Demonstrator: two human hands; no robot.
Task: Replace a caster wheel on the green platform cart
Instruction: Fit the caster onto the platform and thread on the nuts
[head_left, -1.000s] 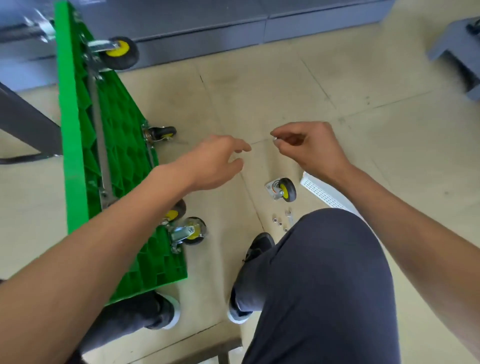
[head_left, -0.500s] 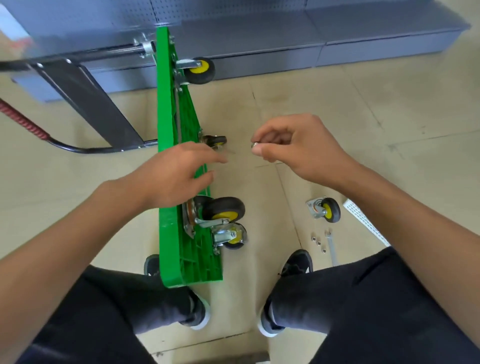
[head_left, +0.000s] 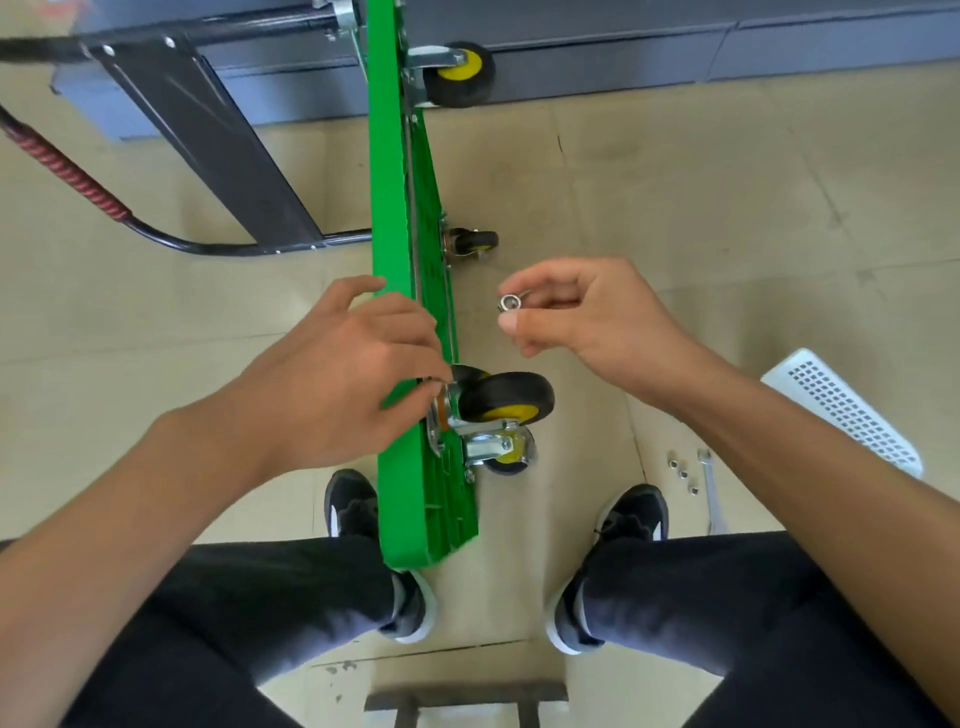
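Observation:
The green platform cart stands on its long edge between my feet, underside facing right. A large black and yellow caster sits against the near end of the underside, with a second caster just below it. My left hand rests over the cart's edge, fingertips at the caster's mounting plate. Right of the cart, my right hand pinches a small silver nut between thumb and forefinger. Two more casters are fixed farther along the cart.
Three loose nuts and a flat wrench lie on the tiled floor by my right foot. A white perforated tray sits at the right. The cart's folded black handle lies to the left. Grey cabinets line the back.
My view has swung left and closer, so the cart now sits centred. My left hand has settled on the cart by the caster plate. My right hand has followed, still pinching the nut.

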